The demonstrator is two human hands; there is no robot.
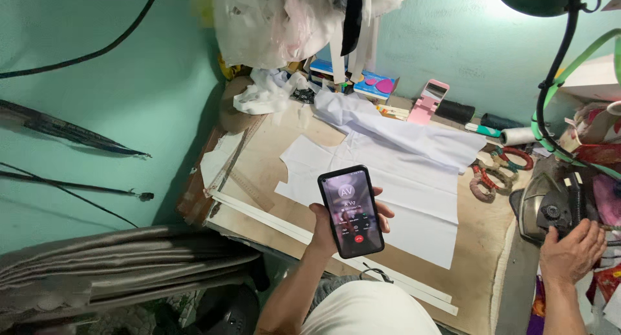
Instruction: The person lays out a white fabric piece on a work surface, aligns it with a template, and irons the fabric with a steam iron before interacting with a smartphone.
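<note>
My left hand (323, 228) holds a black smartphone (350, 211) upright over the near edge of the work table, its screen lit with a call display. Behind the phone, white cut fabric pieces (414, 179) lie flat on the brown board. My right hand (572, 251) rests at the right side, fingers spread against the base of a dark electric iron (546, 209), not gripping anything that I can see.
Scissors with wrapped handles (495, 173) lie right of the fabric. A pink phone stand (428, 100), thread spools (498, 122) and boxes line the back wall. A green lamp arm (556, 76) curves down at right. Grey folded cloth (116, 264) sits lower left.
</note>
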